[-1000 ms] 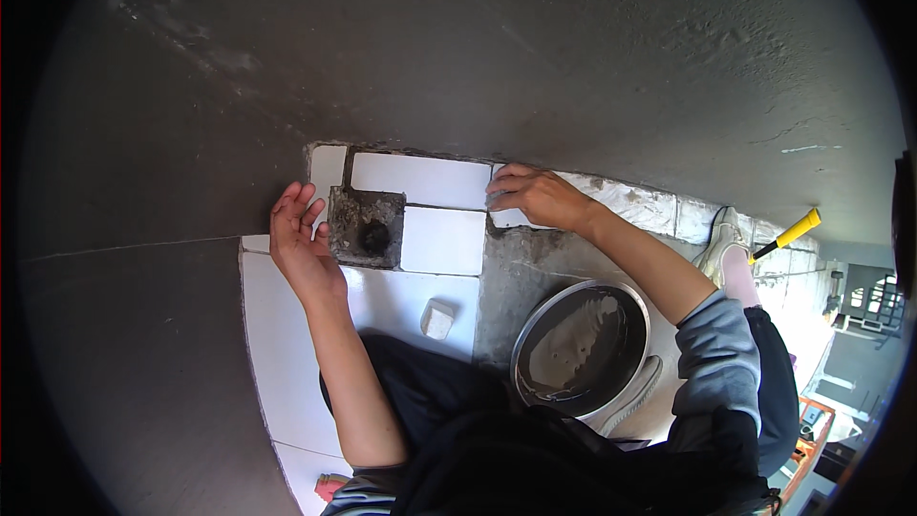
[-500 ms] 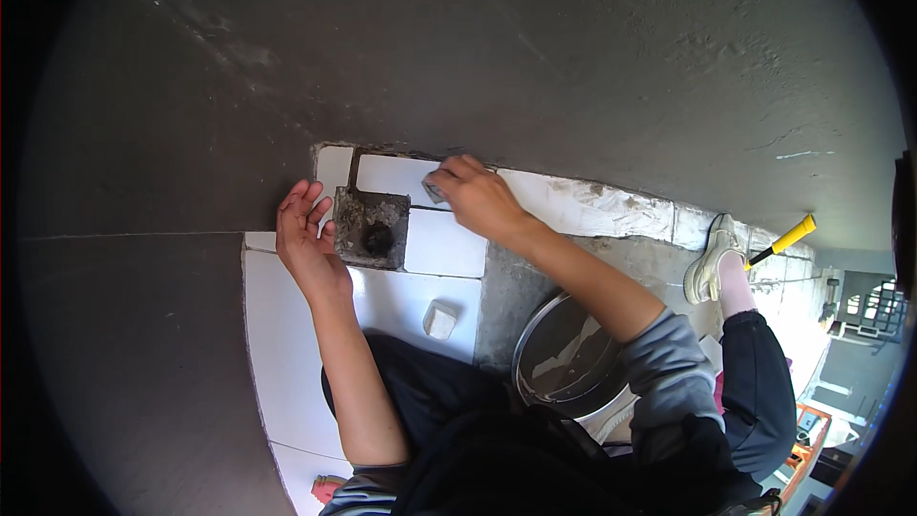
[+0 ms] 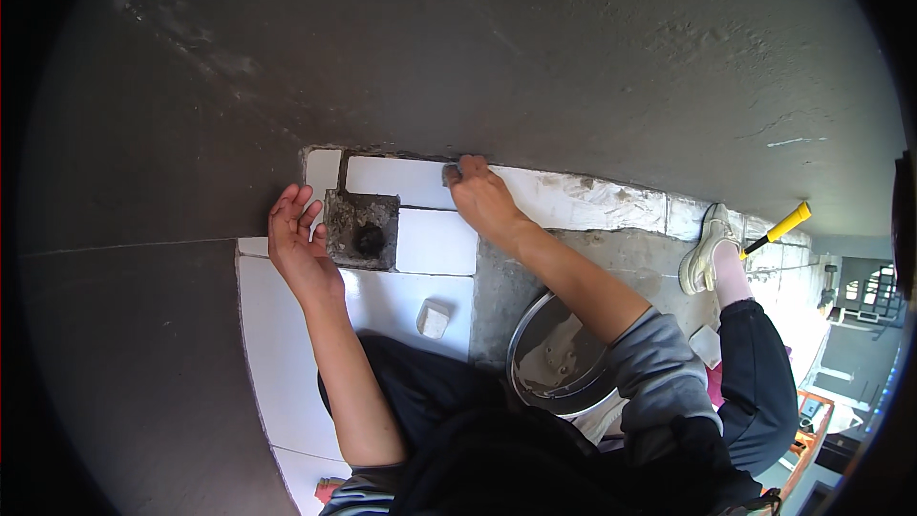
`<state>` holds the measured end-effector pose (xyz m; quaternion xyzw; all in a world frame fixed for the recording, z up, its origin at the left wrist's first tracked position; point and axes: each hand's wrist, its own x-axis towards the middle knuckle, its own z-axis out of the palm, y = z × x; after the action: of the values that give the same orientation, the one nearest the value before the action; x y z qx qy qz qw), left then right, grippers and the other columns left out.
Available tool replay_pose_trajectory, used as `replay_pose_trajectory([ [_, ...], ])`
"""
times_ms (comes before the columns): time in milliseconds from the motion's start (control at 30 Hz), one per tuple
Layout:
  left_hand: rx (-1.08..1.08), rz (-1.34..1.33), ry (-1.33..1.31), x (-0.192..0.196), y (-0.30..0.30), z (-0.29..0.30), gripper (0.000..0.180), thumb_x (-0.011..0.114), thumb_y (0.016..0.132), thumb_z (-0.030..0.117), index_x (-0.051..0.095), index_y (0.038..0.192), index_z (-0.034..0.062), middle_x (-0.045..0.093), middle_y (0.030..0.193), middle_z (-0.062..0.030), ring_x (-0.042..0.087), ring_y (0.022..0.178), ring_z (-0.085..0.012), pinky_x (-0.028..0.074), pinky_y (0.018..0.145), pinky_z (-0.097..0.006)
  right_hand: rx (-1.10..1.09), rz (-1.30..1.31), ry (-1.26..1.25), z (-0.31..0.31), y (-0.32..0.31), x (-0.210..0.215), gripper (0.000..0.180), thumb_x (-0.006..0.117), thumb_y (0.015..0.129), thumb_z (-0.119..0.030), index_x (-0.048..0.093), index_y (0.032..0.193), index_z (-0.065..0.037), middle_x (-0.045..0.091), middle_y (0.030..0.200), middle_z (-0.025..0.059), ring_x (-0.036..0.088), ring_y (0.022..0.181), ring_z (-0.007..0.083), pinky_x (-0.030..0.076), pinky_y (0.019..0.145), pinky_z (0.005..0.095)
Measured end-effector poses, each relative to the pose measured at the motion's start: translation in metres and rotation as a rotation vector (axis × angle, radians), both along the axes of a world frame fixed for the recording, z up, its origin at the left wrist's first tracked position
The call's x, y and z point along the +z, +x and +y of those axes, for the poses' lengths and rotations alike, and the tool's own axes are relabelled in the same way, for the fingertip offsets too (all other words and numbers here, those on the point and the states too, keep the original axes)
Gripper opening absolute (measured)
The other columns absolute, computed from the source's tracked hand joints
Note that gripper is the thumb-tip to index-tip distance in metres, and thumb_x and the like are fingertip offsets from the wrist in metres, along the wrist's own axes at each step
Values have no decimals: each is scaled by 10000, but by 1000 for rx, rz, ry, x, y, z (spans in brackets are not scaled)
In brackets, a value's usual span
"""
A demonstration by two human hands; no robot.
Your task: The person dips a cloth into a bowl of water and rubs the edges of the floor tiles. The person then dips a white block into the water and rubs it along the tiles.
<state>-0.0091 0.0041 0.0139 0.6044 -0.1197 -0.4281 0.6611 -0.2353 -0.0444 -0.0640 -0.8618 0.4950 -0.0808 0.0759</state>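
Edging rightward, right hand (image 3: 484,201) with apparent sponge (image 3: 450,175)

The left hand (image 3: 304,239) and right hand (image 3: 482,199) are bare, as are the forearms. A grey right sleeve (image 3: 664,363), pushed up into thick folds, shows right of the lower centre; the left sleeve (image 3: 366,494), grey-blue with darker creases, shows at the lower edge. Between them spreads a black top (image 3: 497,459) — its cut is lost in shadow. Black trousers (image 3: 757,382) run down the right side, gathered at the hem above a pale pink sock (image 3: 732,277) — and an off-white shoe (image 3: 699,268).
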Motion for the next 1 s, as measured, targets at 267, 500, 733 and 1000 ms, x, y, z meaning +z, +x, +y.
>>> replay_pose_trajectory([
  [267, 25, 26, 5, -2, 2, 1, 315, 528, 939, 316, 608, 1155, 101, 650, 1063, 0, 557, 925, -92, 367, 743, -240, -37, 239, -2, 9, -31, 2, 222, 544, 809, -5, 605, 987, 113, 577, 970, 251, 610, 944, 373, 592, 686, 385],
  [500, 24, 37, 9, -2, 3, 2, 333, 541, 945, 323, 613, 1175, 93, 643, 1088, 8, 553, 937, -86, 364, 735, -227, -78, 309, 37, 17, -55, 2, 231, 551, 789, -7, 609, 984, 102, 581, 982, 259, 612, 957, 381, 589, 713, 389],
  [733, 27, 50, 10, 3, 3, 1, 299, 543, 923, 298, 609, 1135, 97, 654, 1059, -4, 559, 908, -90, 376, 736, -237, -228, -118, 319, 14, -85, 32, 180, 630, 821, -61, 668, 995, -35, 619, 989, 210, 642, 897, 363, 524, 828, 439],
  [1000, 37, 69, 11, 1, 2, -1, 304, 522, 922, 292, 600, 1141, 96, 651, 1068, -12, 558, 916, -93, 377, 742, -237, 179, -151, 197, -16, 26, 28, 182, 576, 794, -3, 652, 959, -20, 594, 1086, 147, 562, 1079, 325, 516, 869, 414],
])
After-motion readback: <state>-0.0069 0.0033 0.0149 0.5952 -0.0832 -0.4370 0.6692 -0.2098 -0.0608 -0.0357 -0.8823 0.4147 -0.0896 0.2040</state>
